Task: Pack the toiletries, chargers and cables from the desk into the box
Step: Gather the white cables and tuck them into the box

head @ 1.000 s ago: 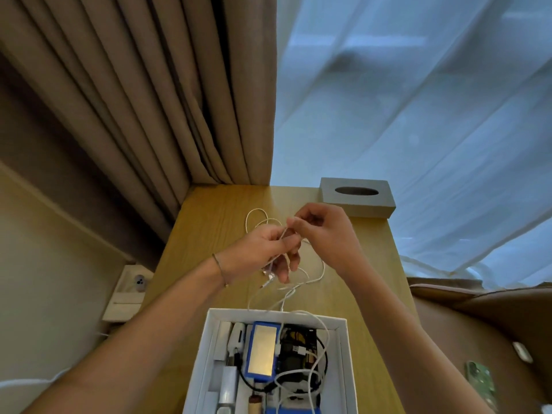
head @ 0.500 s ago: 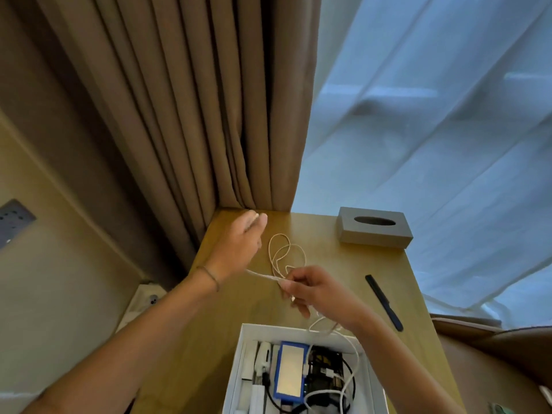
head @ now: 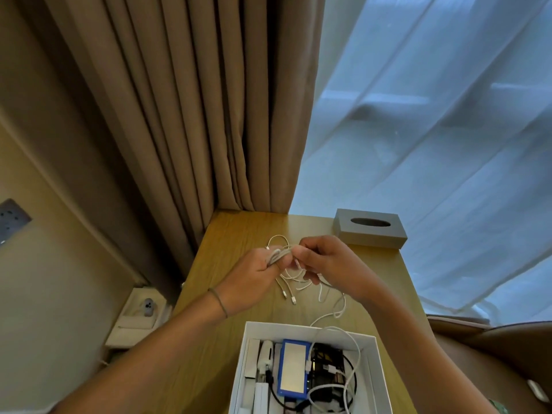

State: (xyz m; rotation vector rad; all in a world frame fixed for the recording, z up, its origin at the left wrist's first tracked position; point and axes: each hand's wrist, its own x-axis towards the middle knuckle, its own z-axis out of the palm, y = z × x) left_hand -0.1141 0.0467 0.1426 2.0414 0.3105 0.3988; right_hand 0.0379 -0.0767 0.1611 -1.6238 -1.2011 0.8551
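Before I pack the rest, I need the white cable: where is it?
Head view, centre: the white cable is held above the desk between left hand and right hand, beyond the box.

The box (head: 307,328) sits on the table (head: 239,234) nearer than both hands; the tissue holder (head: 370,231) lies beyond the right hand (head: 325,264).

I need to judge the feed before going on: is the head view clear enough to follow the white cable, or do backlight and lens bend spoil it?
Head view: bright window light through the sheer curtain, desk dimmer; curtain folds bow from wide-angle distortion; white cable fairly sharp between left hand and right hand.
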